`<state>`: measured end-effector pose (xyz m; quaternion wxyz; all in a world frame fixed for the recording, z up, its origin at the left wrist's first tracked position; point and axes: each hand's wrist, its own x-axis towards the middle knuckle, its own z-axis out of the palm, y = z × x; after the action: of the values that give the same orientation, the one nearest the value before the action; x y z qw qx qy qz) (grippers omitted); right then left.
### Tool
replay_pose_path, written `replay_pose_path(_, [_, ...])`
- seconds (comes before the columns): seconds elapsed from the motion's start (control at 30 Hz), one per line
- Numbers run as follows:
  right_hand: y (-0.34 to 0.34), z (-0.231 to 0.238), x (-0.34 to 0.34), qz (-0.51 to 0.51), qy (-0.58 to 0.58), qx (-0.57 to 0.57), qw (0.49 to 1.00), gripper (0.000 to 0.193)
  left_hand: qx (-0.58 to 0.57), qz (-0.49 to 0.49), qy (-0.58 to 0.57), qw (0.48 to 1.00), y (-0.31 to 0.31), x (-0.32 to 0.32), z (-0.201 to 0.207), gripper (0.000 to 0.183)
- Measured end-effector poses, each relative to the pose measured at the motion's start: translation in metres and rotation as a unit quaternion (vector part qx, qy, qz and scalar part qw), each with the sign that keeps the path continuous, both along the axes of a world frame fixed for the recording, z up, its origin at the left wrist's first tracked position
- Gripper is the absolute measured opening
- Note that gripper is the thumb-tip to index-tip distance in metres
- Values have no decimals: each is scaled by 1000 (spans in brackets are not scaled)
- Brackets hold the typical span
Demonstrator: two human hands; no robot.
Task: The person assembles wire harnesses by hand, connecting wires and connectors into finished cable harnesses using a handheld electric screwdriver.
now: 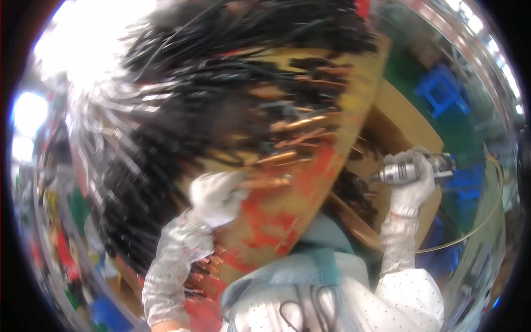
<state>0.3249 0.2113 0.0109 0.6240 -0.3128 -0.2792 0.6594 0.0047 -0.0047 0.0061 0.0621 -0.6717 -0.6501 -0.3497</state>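
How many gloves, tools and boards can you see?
White gloved hands: 2, left hand and right hand
Silver power tool: 1
Paint-stained board: 1
Total: 4

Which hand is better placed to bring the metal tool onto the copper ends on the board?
Right, probably. The right hand already grips the metal tool, beside the board. The left hand is pressed against the copper ends.
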Motion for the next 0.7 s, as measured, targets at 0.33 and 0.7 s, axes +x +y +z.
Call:
replay_pose_path(0.33, [97,-204,112,-184,118,-342,914,27,9,39,1,999,66,11,-6,23])
replay_pose_path(0.7, [74,-223,27,171,-178,-262,933,52,-5,55,27,998,68,8,-12,22])
